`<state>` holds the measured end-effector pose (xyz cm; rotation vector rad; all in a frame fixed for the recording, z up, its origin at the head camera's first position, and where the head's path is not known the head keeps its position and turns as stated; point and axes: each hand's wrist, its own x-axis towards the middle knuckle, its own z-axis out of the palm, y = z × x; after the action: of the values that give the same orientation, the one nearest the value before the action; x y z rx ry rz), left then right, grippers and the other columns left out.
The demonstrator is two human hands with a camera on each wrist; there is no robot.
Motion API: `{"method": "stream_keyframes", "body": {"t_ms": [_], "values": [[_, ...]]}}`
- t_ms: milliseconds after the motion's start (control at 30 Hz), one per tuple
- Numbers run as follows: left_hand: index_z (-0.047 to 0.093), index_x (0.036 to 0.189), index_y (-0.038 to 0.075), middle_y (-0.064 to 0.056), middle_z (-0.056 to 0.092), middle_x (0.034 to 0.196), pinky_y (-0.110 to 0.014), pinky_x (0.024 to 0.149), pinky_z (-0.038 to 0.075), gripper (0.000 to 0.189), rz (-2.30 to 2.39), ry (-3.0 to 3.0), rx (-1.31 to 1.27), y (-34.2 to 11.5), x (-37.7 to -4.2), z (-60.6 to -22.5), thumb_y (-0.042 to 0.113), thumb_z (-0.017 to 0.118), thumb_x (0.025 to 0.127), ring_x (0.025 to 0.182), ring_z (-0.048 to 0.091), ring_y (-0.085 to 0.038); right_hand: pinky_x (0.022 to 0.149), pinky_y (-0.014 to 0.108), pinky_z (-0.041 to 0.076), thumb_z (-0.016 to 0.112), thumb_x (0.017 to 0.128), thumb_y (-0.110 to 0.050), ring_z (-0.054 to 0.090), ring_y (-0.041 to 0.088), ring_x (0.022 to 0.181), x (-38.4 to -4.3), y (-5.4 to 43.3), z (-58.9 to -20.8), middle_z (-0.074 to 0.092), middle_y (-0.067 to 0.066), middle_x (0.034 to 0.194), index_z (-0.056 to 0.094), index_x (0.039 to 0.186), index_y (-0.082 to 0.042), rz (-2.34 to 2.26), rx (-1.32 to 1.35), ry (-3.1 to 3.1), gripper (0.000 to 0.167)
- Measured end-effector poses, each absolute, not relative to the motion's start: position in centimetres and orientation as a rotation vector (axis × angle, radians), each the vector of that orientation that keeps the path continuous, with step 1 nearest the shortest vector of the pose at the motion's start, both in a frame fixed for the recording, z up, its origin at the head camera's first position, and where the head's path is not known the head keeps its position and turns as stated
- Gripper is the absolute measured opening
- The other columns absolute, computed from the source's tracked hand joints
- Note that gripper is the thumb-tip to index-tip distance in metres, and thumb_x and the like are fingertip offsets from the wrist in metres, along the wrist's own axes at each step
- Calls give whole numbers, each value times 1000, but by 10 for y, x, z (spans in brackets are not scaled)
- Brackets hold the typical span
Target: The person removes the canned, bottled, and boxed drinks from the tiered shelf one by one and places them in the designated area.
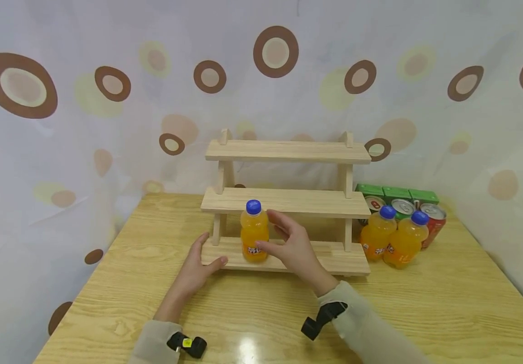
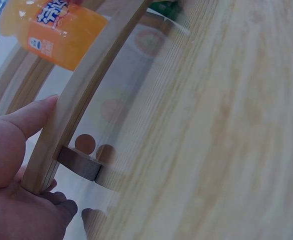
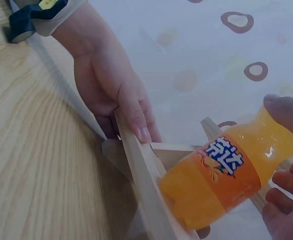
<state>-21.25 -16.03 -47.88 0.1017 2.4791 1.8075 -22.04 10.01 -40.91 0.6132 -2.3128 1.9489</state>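
Observation:
A bottle of orange soda with a blue cap stands upright on the bottom tier of a light wooden three-tier rack. My left hand grips the left end of that bottom board, thumb on top and fingers curled underneath, as the left wrist view shows. Around the bottle's right side my right hand is loosely curved, its thumb across the front of the bottle. A gap shows between the other fingers and the bottle in the right wrist view; whether the thumb touches it I cannot tell.
Two more orange soda bottles stand at the rack's right end. Several soda cans and green boxes are behind them. A patterned cloth hangs behind the wooden table.

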Motion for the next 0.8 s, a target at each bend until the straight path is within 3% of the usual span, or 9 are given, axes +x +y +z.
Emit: {"method": "stream_keyframes", "body": {"t_ms": [367, 800], "values": [[15, 158, 13, -14, 9, 163, -60, 116, 10, 95, 1831, 2448, 105, -154, -210, -481, 35, 76, 88, 148, 6, -36, 104, 46, 44, 81, 85, -16, 59, 24, 118, -220, 93, -412, 63, 5, 125, 60, 132, -14, 1948, 582, -2336, 52], [13, 158, 13, -15, 5, 163, -62, 115, 10, 93, 1809, 2475, 151, -160, -212, -481, 35, 73, 91, 148, 1, -37, 97, 47, 50, 82, 83, -23, 60, 21, 112, -199, 158, -412, 66, 3, 119, 63, 129, -14, 1836, 544, -2350, 50]]}}
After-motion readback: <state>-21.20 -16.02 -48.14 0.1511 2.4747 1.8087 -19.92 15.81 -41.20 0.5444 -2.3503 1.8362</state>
